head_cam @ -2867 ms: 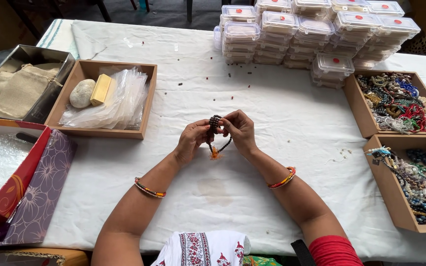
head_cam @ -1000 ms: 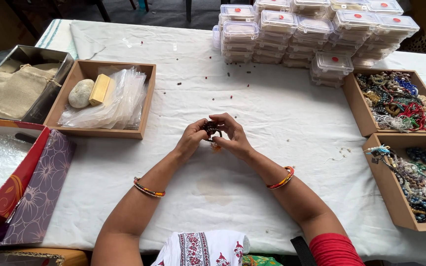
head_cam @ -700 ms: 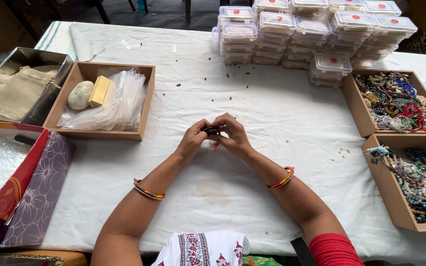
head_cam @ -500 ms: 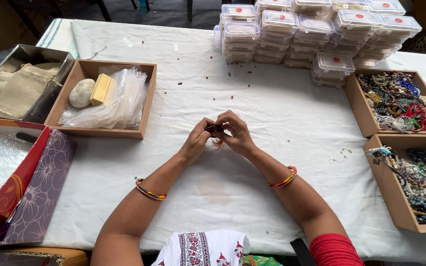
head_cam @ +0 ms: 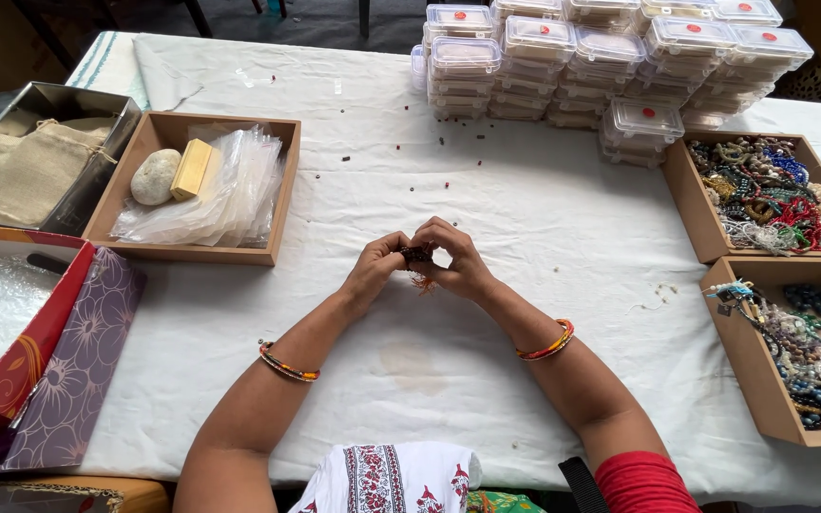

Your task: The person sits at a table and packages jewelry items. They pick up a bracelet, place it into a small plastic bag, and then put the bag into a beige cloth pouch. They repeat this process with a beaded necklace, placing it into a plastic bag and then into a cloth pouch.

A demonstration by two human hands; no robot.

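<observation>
Left hand point(head_cam: 375, 269) and right hand point(head_cam: 456, 261) meet above white cloth point(head_cam: 544, 237), fingertips of both pinching bunched dark beads point(head_cam: 416, 254); orange tassel point(head_cam: 421, 281) hangs below.

Stacked clear plastic boxes point(head_cam: 601, 62) fill the far side of the table, rectangular with snap lids, each lid carrying a small round red sticker point(head_cam: 644, 115). One lower stack sits in front, near the bead tray. At left, a wooden tray point(head_cam: 282, 190) holds a pile of clear flat plastic pouches point(head_cam: 216, 195), weighed down by a pale stone and a yellow block. Further left, a grey metal tin point(head_cam: 106, 157) holds beige drawstring cloth bags point(head_cam: 26, 171). At the near left edge, an open gift box point(head_cam: 45, 332), red-orange outside, with a purple floral flap point(head_cam: 83, 370) and shiny lining.
</observation>
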